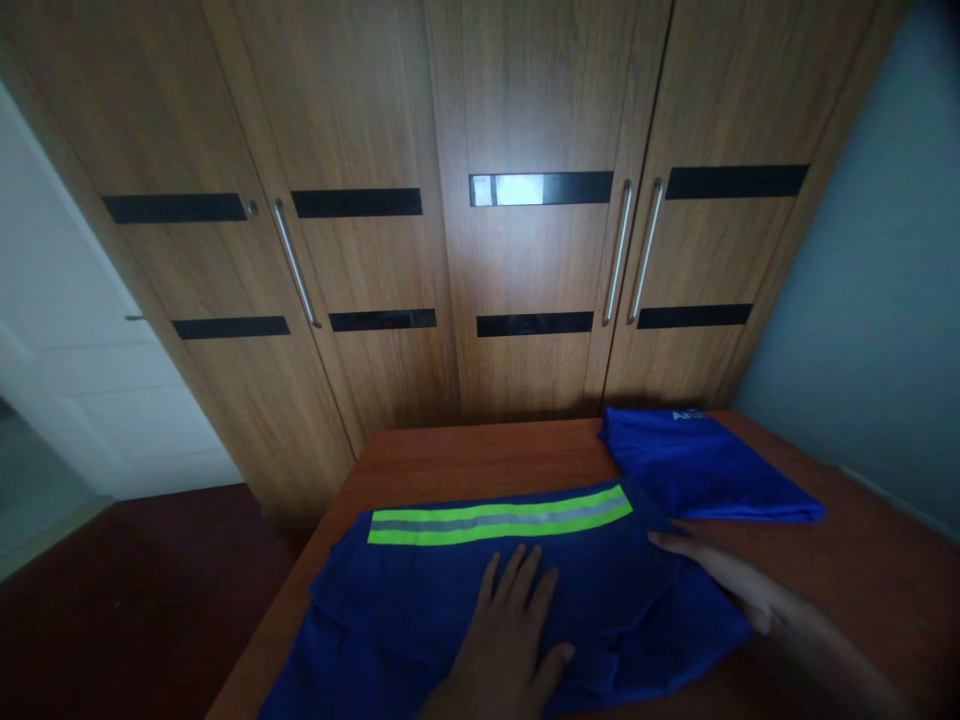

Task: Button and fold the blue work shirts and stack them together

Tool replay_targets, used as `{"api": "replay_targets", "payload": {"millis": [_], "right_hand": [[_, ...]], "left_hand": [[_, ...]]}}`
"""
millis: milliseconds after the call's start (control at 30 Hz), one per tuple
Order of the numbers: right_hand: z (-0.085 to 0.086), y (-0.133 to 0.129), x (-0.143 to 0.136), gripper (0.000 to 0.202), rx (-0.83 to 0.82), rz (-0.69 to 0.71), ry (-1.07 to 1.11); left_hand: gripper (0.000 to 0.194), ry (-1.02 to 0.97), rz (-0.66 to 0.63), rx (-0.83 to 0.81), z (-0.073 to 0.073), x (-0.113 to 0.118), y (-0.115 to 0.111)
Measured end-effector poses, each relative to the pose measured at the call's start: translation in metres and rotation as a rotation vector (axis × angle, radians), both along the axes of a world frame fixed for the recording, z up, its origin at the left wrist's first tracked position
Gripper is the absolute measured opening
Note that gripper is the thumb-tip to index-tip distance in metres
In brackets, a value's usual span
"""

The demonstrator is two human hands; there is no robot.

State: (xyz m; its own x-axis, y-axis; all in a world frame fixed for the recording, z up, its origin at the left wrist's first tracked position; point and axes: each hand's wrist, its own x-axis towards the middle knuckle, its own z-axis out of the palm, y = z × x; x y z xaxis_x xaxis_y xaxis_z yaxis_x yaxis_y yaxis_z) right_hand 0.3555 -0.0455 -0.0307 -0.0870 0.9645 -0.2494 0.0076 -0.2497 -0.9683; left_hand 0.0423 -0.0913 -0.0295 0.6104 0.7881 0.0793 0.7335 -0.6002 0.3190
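A dark blue workwear garment with a yellow-green and silver reflective band lies spread on the table, its band along the far side. Whether it is a jacket or trousers I cannot tell. My left hand rests flat on its middle, palm down, fingers stretched out below the band. At the garment's right edge is my right hand, thumb on top of the cloth and the other fingers hidden beneath the fabric. The cloth there is creased and slightly lifted.
A folded brighter blue garment with white lettering lies at the table's back right. The reddish wooden table stands before a wooden wardrobe with metal handles. A white door is at left, a pale wall at right.
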Motion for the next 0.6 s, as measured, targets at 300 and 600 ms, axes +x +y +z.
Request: {"api": "replay_targets", "payload": {"millis": [300, 600], "right_hand": [[0.036, -0.004, -0.012, 0.037, -0.092, 0.004, 0.207], [0.038, 0.018, -0.020, 0.038, 0.102, -0.074, 0.276]], "left_hand": [[0.053, 0.126, 0.289, 0.159, 0.011, -0.009, 0.057], [0.055, 0.187, 0.292, 0.189, -0.021, 0.005, 0.072]]}}
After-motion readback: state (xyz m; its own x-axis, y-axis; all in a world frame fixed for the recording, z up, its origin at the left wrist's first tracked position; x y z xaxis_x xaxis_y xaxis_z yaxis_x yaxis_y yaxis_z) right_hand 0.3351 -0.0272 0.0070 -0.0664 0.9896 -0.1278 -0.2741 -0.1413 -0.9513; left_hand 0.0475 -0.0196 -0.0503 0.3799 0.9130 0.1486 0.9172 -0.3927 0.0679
